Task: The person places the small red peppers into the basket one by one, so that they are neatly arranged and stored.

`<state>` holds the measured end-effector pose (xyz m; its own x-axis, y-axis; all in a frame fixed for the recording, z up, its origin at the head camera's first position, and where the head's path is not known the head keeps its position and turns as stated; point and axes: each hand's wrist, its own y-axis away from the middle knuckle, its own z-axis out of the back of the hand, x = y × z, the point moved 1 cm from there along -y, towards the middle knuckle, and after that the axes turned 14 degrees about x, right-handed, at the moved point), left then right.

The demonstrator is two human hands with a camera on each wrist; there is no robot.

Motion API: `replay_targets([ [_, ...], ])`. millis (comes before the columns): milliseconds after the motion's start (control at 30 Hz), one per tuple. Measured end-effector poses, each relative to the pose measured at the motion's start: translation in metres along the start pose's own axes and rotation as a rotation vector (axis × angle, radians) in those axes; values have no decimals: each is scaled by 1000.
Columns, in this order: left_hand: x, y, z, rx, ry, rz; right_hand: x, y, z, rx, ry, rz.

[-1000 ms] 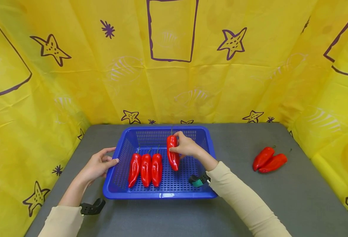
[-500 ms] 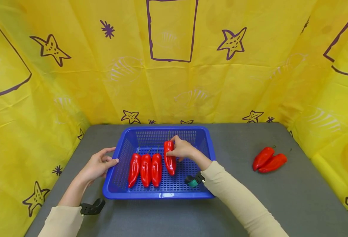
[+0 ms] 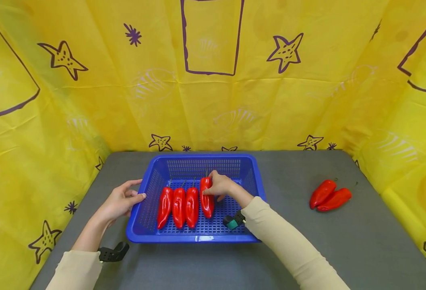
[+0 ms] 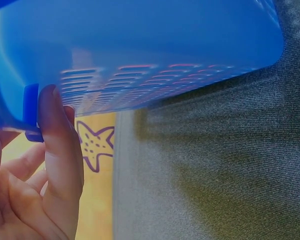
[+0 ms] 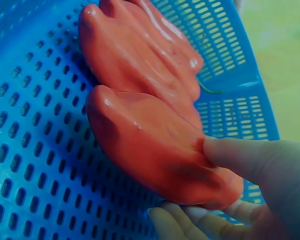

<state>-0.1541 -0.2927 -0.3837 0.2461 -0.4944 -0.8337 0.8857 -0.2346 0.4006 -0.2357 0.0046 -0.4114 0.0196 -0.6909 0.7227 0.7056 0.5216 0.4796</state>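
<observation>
My right hand point(image 3: 221, 186) grips a long red pepper point(image 3: 207, 198) by its stem half, thumb on one side and fingers on the other, inside the blue basket point(image 3: 162, 239). In the right wrist view this pepper point(image 5: 145, 145) lies alongside the others, close to the basket floor; whether it touches the floor I cannot tell. Three more red peppers point(image 3: 178, 207) lie side by side to its left, stems pointing away. At the basket's left edge, my left hand point(image 3: 123, 200) pinches the rim. The left wrist view shows the thumb and fingers of that hand point(image 4: 45, 170) at the rim.
Two red peppers point(image 3: 330, 196) lie together on the grey table point(image 3: 289, 177), right of the basket. A yellow patterned cloth point(image 3: 213, 104) hangs behind and on both sides. Each wrist wears a black camera mount point(image 3: 113, 253).
My right hand has lowered the pepper in the basket and brought it left and nearer, beside the row of three. The left hand has stayed on the rim.
</observation>
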Motion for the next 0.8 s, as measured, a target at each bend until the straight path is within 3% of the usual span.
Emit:
replay_targets([
  [800,1,0,0,6,15,-10,-4,0,-9,131,55,-68],
])
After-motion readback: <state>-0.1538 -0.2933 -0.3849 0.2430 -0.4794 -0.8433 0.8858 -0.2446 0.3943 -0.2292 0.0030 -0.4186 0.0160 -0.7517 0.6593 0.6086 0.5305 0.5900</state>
